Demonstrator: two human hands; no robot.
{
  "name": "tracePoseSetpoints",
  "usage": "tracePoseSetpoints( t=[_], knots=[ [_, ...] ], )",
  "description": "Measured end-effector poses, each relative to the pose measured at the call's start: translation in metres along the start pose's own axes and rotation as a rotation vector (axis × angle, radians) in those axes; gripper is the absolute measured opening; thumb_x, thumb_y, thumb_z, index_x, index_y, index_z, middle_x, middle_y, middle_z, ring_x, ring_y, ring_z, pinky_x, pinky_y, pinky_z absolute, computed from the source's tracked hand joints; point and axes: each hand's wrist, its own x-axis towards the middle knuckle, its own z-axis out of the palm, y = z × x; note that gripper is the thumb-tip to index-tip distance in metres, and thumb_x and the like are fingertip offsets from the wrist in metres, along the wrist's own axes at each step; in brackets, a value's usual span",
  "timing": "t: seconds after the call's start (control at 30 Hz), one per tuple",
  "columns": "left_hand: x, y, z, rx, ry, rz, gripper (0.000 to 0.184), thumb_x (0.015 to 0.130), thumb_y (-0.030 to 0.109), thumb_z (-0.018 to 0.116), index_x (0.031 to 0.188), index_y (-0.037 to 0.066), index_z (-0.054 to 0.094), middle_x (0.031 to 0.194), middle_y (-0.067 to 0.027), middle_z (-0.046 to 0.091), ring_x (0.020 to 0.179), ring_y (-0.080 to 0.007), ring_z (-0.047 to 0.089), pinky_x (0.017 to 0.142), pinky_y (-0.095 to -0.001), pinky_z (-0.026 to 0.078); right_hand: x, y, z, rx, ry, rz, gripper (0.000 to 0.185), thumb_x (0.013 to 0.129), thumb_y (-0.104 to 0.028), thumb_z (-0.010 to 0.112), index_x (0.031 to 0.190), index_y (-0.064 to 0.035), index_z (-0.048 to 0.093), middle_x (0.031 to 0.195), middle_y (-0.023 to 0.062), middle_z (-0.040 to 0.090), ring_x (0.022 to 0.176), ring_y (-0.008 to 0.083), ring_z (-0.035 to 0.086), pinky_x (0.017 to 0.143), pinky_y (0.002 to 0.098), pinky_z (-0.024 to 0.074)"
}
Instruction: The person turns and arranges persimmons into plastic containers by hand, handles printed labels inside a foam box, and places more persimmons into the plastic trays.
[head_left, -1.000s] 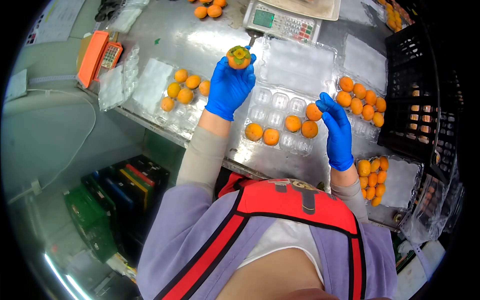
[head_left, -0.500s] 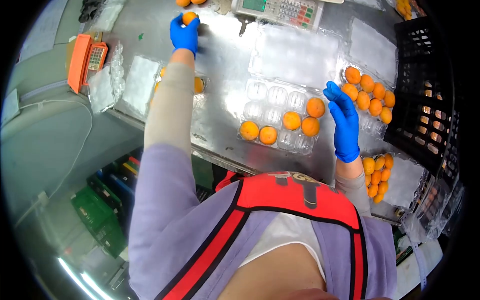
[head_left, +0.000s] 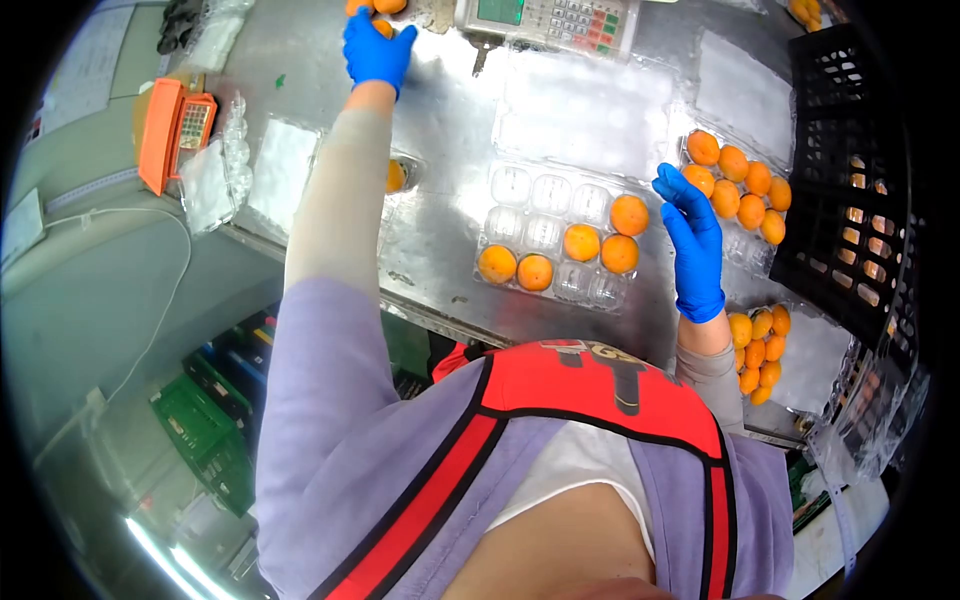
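My left hand [head_left: 379, 55], in a blue glove, is stretched out at the top left with its fingers apart, beside a few loose persimmons [head_left: 388, 5]. One persimmon lies just beyond the fingers, partly covered by them. My right hand [head_left: 693, 243], also gloved in blue, hovers with nothing in it at the right side of an open clear tray [head_left: 545, 232]. Its thumb and fingers are apart. Several orange persimmons [head_left: 581, 242] sit in the tray's lower and right cups, while other cups hold none.
Filled trays of persimmons [head_left: 752, 212] stand at the right, beside a black crate [head_left: 835, 170]. A scale [head_left: 560, 22] is at the top. An orange calculator [head_left: 172, 135] and more clear packs lie at the left. Metal table [head_left: 440, 225] underneath.
My left hand has moved from near the open tray to the top left, and the persimmon it held has left its fingertips. My right hand has drawn slightly away from the tray's corner persimmon.
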Motion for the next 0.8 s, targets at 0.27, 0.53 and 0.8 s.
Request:
tracePoseSetpoints(
  t=[0.27,0.53,0.8],
  knots=[
    [-0.192,0.098,-0.102,-0.427,-0.563,0.570,0.053,0.068,0.028,0.077,0.117,0.015,0.060,0.134,-0.0128,0.045,0.122,-0.0338,0.042,0.101,-0.0443,0.034,-0.014,-0.006,0.007,-0.024,-0.052,-0.012,0.036,0.089,-0.004,0.051,0.126,-0.0013,0.050,0.129,0.0095,0.051,0.114,0.0179,0.050,0.098,0.0307,0.0387],
    [-0.269,0.093,-0.108,-0.093,-0.649,0.616,0.052,0.058,0.026,0.077,0.107,0.015,0.062,0.142,-0.0094,0.036,0.130,-0.0358,0.031,0.102,-0.0485,0.031,-0.030,-0.019,0.025,-0.072,-0.153,-0.034,0.037,0.088,-0.006,0.053,0.125,-0.0013,0.051,0.125,0.0082,0.055,0.113,0.0163,0.051,0.096,0.0305,0.0398],
    [-0.270,0.093,-0.111,-0.377,-0.532,0.569,0.049,0.063,0.027,0.076,0.108,0.016,0.063,0.144,-0.0106,0.033,0.133,-0.0370,0.027,0.105,-0.0486,0.026,-0.052,-0.021,0.027,-0.090,-0.182,-0.060,0.039,0.085,-0.008,0.057,0.123,-0.0034,0.053,0.123,0.0077,0.057,0.112,0.0171,0.053,0.096,0.0304,0.0374]
  ],
)
